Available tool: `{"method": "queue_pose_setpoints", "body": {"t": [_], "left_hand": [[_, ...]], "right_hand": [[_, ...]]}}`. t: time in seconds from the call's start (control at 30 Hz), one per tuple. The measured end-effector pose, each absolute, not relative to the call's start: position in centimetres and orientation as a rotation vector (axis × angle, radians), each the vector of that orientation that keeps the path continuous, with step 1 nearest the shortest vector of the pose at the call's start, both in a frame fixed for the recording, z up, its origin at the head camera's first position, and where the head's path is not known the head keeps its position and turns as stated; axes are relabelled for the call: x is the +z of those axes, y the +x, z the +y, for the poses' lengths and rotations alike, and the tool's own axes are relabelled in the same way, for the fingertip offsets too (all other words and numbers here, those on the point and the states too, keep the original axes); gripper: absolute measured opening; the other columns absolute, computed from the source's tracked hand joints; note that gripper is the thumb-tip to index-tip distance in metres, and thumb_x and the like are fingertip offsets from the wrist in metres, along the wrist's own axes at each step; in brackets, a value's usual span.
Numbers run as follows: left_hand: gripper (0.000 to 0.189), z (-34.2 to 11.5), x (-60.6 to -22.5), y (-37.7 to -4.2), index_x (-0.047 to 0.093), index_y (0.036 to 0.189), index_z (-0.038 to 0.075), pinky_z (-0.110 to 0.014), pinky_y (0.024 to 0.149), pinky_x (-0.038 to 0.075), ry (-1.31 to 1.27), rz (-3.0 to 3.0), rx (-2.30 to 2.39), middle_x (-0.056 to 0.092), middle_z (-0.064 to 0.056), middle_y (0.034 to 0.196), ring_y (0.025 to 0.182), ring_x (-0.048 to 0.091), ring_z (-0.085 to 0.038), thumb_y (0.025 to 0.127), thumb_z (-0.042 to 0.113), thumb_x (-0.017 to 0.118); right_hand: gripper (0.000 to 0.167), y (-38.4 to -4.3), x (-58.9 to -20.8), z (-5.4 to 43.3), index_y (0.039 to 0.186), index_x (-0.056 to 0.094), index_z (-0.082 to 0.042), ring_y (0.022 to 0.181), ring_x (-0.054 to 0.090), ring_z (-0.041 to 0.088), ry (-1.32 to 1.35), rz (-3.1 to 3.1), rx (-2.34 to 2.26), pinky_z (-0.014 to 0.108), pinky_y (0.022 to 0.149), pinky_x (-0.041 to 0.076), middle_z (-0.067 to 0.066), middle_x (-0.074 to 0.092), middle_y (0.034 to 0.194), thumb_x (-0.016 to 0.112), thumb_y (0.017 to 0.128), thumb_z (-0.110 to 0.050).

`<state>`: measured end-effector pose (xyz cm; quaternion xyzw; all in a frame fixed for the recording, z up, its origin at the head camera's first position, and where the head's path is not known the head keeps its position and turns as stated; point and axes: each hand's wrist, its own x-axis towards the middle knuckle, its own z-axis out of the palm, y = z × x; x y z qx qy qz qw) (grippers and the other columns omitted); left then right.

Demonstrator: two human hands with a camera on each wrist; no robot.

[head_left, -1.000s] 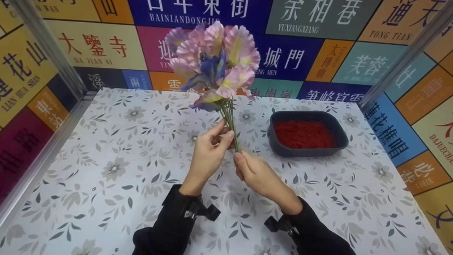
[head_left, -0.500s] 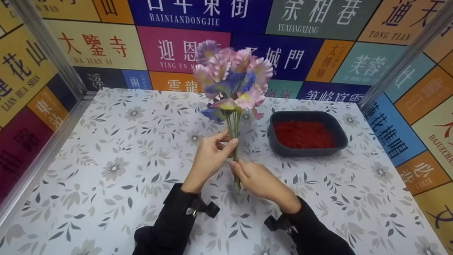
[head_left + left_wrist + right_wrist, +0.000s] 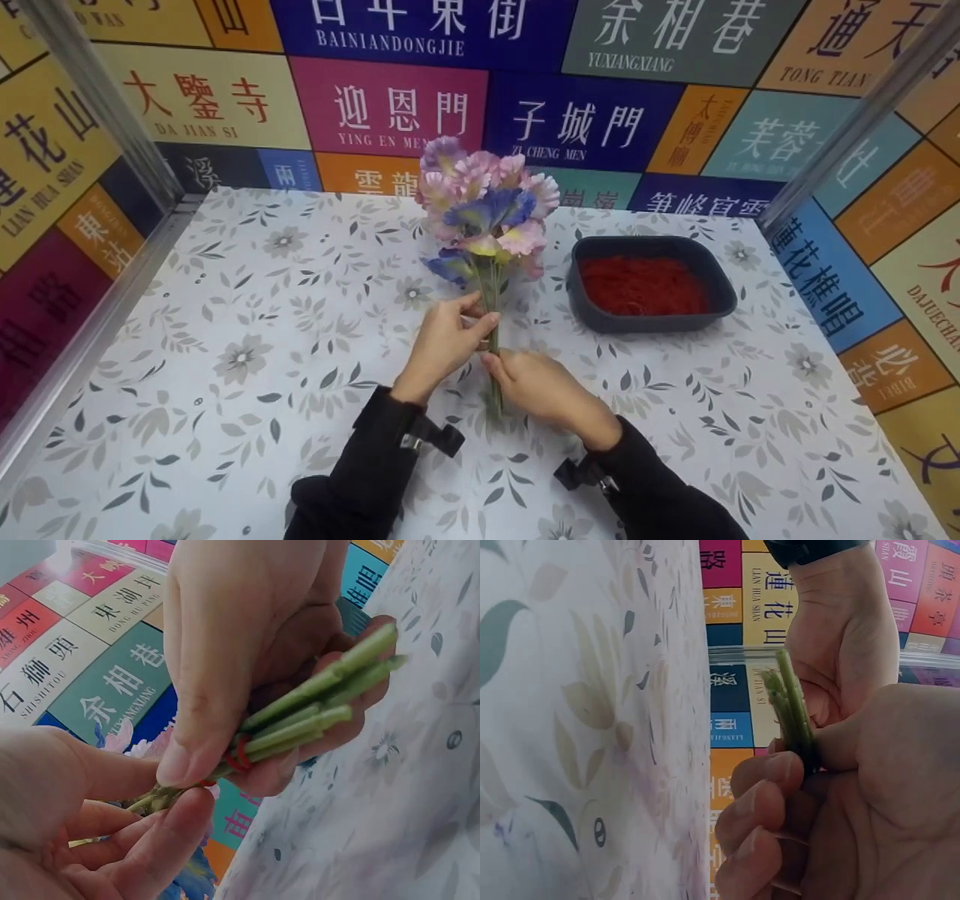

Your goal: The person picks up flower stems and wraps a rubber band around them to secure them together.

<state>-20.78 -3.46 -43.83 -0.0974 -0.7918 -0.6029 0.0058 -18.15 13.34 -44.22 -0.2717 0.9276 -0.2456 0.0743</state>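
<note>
A bunch of artificial flowers (image 3: 491, 214), pink, purple and blue, stands nearly upright between my hands, stem ends down. My left hand (image 3: 444, 337) pinches the green stems (image 3: 489, 281) below the blossoms. Just beneath, my right hand (image 3: 541, 384) grips the same stems between thumb and fingers. In the left wrist view a thin red band (image 3: 238, 754), like a rubber band, goes around the stems by the right thumb. Cut stem ends (image 3: 789, 701) stick out past the right hand's fingers (image 3: 761, 799) in the right wrist view.
A dark grey box (image 3: 652, 322) of tangled red bands or strands (image 3: 645, 285) stands to the right of the bouquet. The table cover (image 3: 240, 420) is white with grey leaves. Walls of coloured sign panels (image 3: 390, 105) close off the back and sides.
Both hands have lowered the flowers, and the bunch has swung from leaning left to nearly upright. The right hand now sits farther left, with stem ends showing below it. The box has not moved.
</note>
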Motion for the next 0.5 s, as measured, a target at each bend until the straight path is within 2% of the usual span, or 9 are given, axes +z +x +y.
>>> {"method": "queue_pose_setpoints", "body": {"t": [0.1, 0.2, 0.33, 0.5], "left_hand": [[0.052, -3.4, -44.5, -21.0, 0.052, 0.138, -0.011, -0.028, 0.064, 0.059, -0.281, -2.562, -1.831, 0.074, -0.017, 0.104, 0.071, 0.074, -0.021, 0.097, 0.014, 0.070], [0.052, -3.3, -45.0, -21.2, 0.053, 0.137, -0.010, -0.029, 0.069, 0.060, -0.264, -2.629, -1.768, 0.074, -0.015, 0.103, 0.077, 0.074, -0.020, 0.096, 0.015, 0.071], [0.053, -3.1, -45.8, -21.3, 0.053, 0.138, -0.011, -0.034, 0.077, 0.059, -0.272, -2.660, -1.714, 0.074, -0.015, 0.101, 0.083, 0.073, -0.022, 0.096, 0.015, 0.071], [0.056, -2.9, -46.6, -21.5, 0.051, 0.139, -0.012, -0.038, 0.082, 0.058, -0.293, -2.685, -1.678, 0.075, -0.015, 0.100, 0.087, 0.074, -0.025, 0.094, 0.014, 0.072]], "right_hand": [[0.037, -18.2, -44.7, 13.3, 0.083, 0.056, -0.012, 0.072, 0.063, 0.035, -0.784, 2.762, -0.700, 0.052, 0.068, 0.050, 0.001, 0.049, 0.065, 0.039, 0.111, -0.030], [0.040, -18.3, -45.1, 13.2, 0.080, 0.054, -0.014, 0.080, 0.067, 0.041, -0.776, 2.738, -0.666, 0.055, 0.072, 0.051, 0.004, 0.051, 0.065, 0.037, 0.111, -0.031], [0.044, -18.5, -45.7, 13.2, 0.073, 0.048, -0.016, 0.074, 0.065, 0.038, -0.745, 2.714, -0.636, 0.054, 0.073, 0.051, 0.002, 0.047, 0.061, 0.037, 0.111, -0.033], [0.045, -18.5, -46.1, 13.2, 0.073, 0.053, -0.015, 0.077, 0.066, 0.038, -0.682, 2.670, -0.623, 0.055, 0.078, 0.051, 0.010, 0.060, 0.071, 0.038, 0.111, -0.033]]}}
